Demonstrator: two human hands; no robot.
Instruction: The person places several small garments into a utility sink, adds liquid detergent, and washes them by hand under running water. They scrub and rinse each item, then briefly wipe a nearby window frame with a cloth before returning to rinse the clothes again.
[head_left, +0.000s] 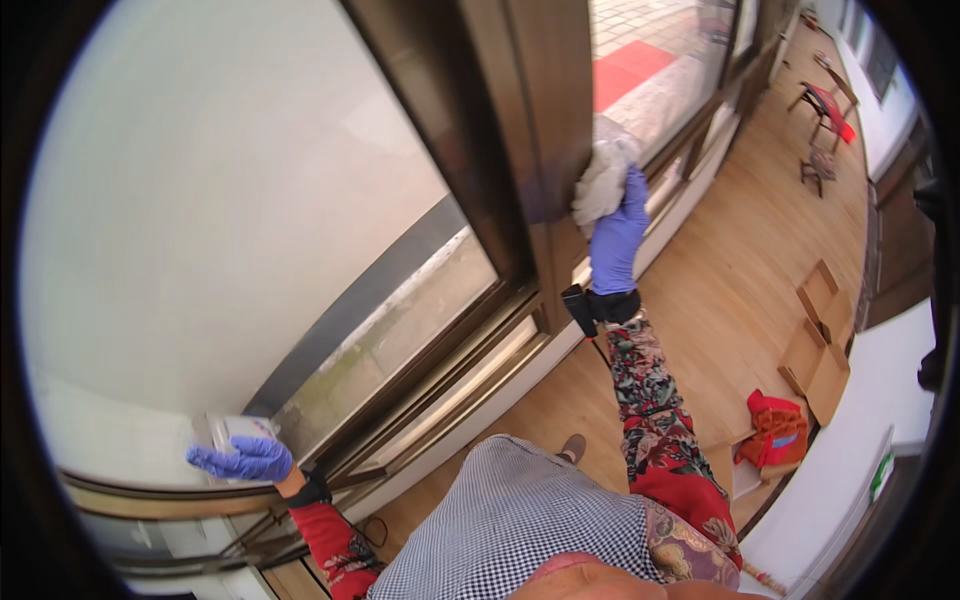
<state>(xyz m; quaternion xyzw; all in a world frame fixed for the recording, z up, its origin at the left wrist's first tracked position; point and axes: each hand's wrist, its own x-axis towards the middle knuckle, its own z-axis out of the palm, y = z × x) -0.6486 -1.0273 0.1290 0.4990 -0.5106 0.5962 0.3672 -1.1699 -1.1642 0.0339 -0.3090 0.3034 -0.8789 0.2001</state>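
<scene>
My right hand (616, 251), in a purple-blue glove, holds a crumpled whitish cloth (604, 176). The cloth lies against the edge of a dark brown window post (551, 112) and the glass (660, 75) to its right. At lower left, my gloved left hand (259, 459) is around a clear container (244, 427) with a printed marking; its lower part is hidden behind the fingers. Behind that hand stretches a large window pane (262, 195), pale and hazy, above a brown sill rail (420, 360). Both wrists wear black bands.
A wood floor (720, 285) runs along the windows. On it lie an open cardboard box (814, 367) and a red-orange cloth (780, 431) on another box. A chair with a red cloth (829, 109) and a small stool (819, 166) stand farther off. A dark cable (375, 529) lies at lower left.
</scene>
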